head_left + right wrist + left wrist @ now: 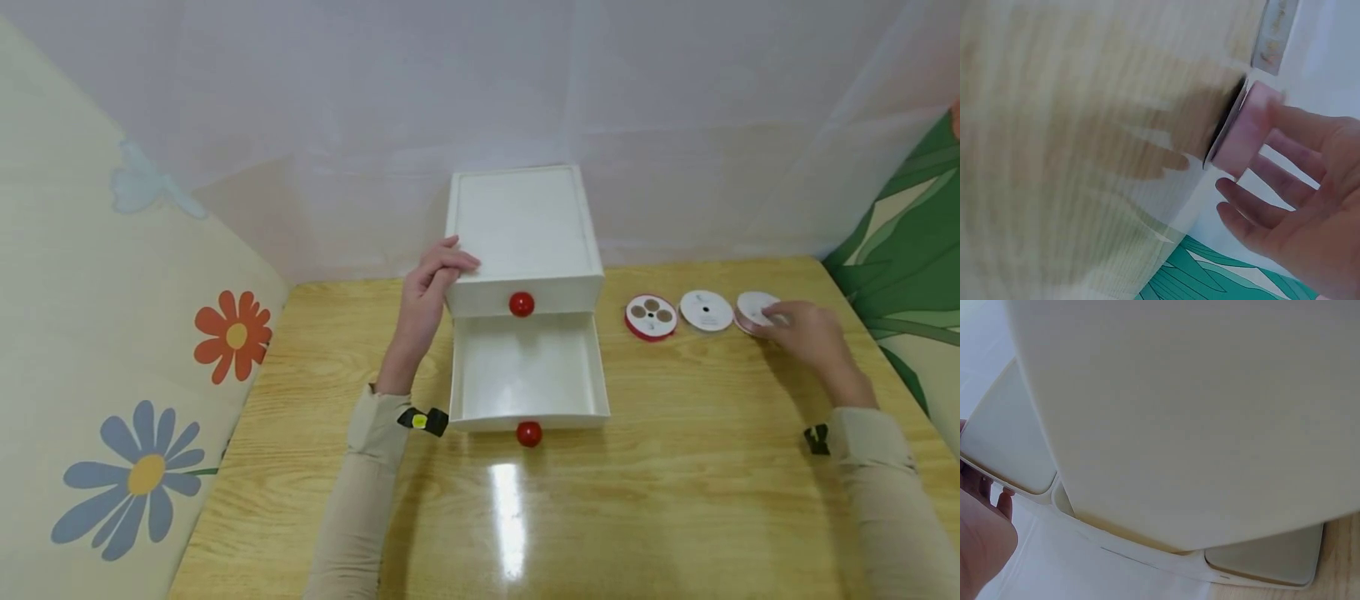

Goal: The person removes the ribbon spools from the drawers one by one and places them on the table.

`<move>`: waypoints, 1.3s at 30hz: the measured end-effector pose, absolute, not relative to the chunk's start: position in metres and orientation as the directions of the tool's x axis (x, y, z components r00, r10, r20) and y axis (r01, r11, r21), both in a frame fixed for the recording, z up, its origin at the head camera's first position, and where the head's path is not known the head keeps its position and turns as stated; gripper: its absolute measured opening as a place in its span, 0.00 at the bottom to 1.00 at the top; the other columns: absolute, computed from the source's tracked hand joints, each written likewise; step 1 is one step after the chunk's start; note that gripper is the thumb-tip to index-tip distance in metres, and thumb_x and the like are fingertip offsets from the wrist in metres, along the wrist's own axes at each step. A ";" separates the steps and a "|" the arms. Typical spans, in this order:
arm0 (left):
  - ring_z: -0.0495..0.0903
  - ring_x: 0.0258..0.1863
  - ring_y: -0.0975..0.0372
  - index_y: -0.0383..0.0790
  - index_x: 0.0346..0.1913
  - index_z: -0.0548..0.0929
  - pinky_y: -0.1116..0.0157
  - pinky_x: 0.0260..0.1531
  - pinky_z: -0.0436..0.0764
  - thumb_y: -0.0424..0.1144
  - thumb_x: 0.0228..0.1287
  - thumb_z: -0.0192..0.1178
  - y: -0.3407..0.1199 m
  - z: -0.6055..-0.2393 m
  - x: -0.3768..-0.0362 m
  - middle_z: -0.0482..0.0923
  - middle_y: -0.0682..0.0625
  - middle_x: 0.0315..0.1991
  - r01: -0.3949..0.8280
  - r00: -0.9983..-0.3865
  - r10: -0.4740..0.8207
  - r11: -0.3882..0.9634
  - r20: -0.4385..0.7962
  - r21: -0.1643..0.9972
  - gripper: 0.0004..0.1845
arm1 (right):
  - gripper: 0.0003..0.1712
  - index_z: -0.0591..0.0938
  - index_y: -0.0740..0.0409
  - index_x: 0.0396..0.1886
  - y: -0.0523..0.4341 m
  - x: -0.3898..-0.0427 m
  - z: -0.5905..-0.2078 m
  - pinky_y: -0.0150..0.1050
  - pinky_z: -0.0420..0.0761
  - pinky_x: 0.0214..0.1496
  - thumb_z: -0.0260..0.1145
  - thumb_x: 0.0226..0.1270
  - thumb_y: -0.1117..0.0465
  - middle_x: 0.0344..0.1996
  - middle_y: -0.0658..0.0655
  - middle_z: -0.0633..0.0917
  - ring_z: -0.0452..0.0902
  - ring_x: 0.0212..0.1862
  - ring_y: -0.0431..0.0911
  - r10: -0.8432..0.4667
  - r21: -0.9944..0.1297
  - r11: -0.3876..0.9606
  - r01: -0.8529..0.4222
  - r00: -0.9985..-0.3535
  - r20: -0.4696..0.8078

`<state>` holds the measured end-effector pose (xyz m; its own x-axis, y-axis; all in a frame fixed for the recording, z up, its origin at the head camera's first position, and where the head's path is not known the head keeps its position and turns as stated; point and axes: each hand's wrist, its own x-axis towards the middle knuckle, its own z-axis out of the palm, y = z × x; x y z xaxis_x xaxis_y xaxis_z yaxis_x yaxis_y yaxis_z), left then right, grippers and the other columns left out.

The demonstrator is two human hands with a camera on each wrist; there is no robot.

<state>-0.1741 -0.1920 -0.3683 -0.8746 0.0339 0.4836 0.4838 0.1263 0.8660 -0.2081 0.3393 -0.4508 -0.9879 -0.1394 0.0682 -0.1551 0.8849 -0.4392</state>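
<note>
White panel (1197, 425) nearest, apparently side of open drawer (528, 375), filling most of left wrist view. Left hand (422, 304) touches left top edge of white cabinet (521, 221), fingers laid over it, partly hidden; cannot tell whether gripping. Right hand (813, 336) pinches pink spool (1244, 132), other fingers spread. Spool at right end of row on worktop (697, 483), broad face up, hub axis roughly upright. Pink side plain in right wrist view; head view shows mainly white face, partly covered. Contact with worktop hard to make out.
</note>
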 end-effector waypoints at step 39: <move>0.67 0.72 0.58 0.25 0.43 0.84 0.58 0.77 0.58 0.26 0.76 0.48 -0.191 -0.369 -0.174 0.84 0.63 0.47 0.497 -0.867 0.034 0.123 0.497 0.859 0.13 | 0.35 0.85 0.71 0.50 0.185 -0.118 -0.359 0.37 0.76 0.64 0.52 0.83 0.41 0.48 0.68 0.85 0.81 0.52 0.63 -0.510 -0.222 0.538 -0.813 -0.523 0.682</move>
<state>-0.1739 -0.1910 -0.3688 -0.8673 0.0338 0.4966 0.4968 0.1229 0.8591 -0.1182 0.1852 -0.3586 -0.5235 -0.5104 0.6822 -0.8133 0.5380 -0.2216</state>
